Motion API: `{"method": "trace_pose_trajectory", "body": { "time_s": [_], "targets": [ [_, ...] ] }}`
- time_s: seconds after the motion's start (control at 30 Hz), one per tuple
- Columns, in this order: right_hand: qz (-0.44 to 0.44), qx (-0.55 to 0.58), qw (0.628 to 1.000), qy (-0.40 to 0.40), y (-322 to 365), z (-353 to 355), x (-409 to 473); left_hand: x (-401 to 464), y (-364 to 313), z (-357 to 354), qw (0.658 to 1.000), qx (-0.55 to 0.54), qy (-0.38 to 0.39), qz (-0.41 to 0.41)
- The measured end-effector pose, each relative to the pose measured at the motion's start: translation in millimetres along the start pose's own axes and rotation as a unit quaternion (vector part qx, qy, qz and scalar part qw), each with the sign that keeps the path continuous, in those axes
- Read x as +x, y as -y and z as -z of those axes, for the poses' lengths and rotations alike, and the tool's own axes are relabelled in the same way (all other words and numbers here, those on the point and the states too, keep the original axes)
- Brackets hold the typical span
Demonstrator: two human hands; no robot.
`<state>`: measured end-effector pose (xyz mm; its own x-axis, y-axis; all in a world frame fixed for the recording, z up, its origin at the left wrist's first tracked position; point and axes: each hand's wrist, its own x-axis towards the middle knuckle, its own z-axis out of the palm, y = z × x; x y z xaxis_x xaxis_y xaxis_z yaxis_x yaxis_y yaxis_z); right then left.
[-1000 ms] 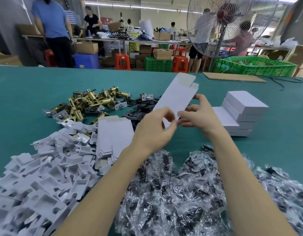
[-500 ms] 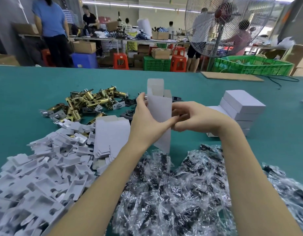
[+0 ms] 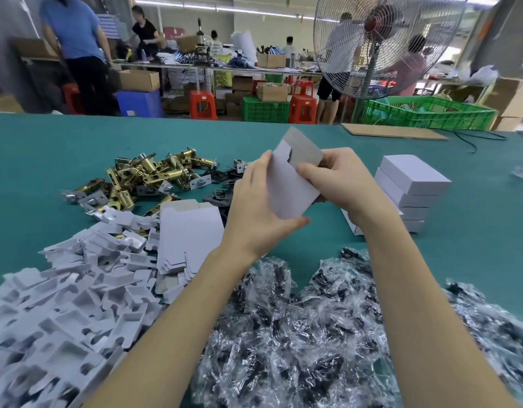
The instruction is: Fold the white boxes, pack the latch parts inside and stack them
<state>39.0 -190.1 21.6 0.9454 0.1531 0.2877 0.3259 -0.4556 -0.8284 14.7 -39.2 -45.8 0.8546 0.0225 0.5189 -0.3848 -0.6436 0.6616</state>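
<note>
Since a moment ago the white box (image 3: 292, 187) is tilting over from upright, now leaning away between the hands above the table (image 3: 77, 148). The left hand (image 3: 254, 210) is clamping its near side, thumb under the bottom edge; the right hand (image 3: 342, 178) is pinching the far side, pressing at the top flap. Pressing off the crease could be buckling a panel. The right fingertips are hiding behind the card, so whether the bottom is closing cannot be told. The finished stack (image 3: 413, 189) is sitting just beyond the right hand.
</note>
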Motion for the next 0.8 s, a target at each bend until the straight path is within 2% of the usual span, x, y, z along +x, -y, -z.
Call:
{"method": "trace_pose_trajectory", "body": {
  "time_s": [0.1,0.33,0.47,0.57,0.67,0.8],
  "targets": [
    [-0.036,0.054,0.998,0.002,0.4,0.7,1.6,1.6,-0.3,2.9,1.0,-0.003,-0.001,-0.012],
    [-0.002,-0.042,0.997,-0.057,-7.5,4.8,0.9,2.0,-0.3,7.1,1.0,-0.009,-0.008,-0.022],
    [-0.021,-0.014,0.998,-0.064,-10.9,5.8,1.2,2.3,-3.4,8.6,0.998,-0.056,-0.02,-0.035],
    [0.003,0.062,0.998,0.005,-9.5,11.2,-1.3,2.2,-4.4,12.2,0.994,-0.097,-0.039,-0.005],
    [0.003,0.063,0.993,0.103,-11.3,11.3,-3.8,2.9,-2.9,15.2,0.987,-0.146,-0.056,0.025],
    [0.007,0.057,0.993,0.105,-15.8,-0.6,-0.2,1.6,-5.2,12.6,0.986,-0.16,-0.04,0.035]
  ]
}}
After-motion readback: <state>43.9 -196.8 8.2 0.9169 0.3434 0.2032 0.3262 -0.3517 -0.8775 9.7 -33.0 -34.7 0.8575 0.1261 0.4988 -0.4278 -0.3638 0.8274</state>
